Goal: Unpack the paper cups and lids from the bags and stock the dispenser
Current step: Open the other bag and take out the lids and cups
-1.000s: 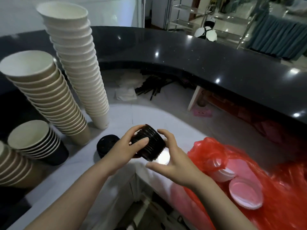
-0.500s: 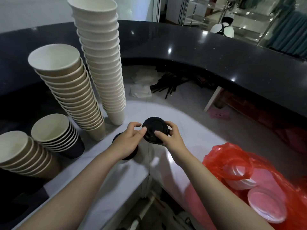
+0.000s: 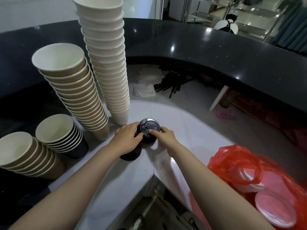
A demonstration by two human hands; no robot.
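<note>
A stack of black plastic cup lids (image 3: 149,132) is held upright on the pale grey countertop (image 3: 191,138), near the middle of it and just in front of the tall stack of cream paper cups (image 3: 108,63). The stack's left side is gripped by the left hand (image 3: 127,138), whose fingers are curled round it, while its top and right side are pinched by the right hand (image 3: 166,137), the thumb being laid across the embossed top lid. A second, lower stack of black lids (image 3: 132,154) is seen just beside it, partly hidden under the left wrist. Towards the left edge of the countertop, a leaning stack of brown paper cups (image 3: 74,90), a short stack of black-walled paper cups (image 3: 66,140) and another brown cup stack (image 3: 28,155) are set. By the right edge, a red plastic bag (image 3: 240,165) is lying open, with white plastic lids (image 3: 275,211) visible inside it.
</note>
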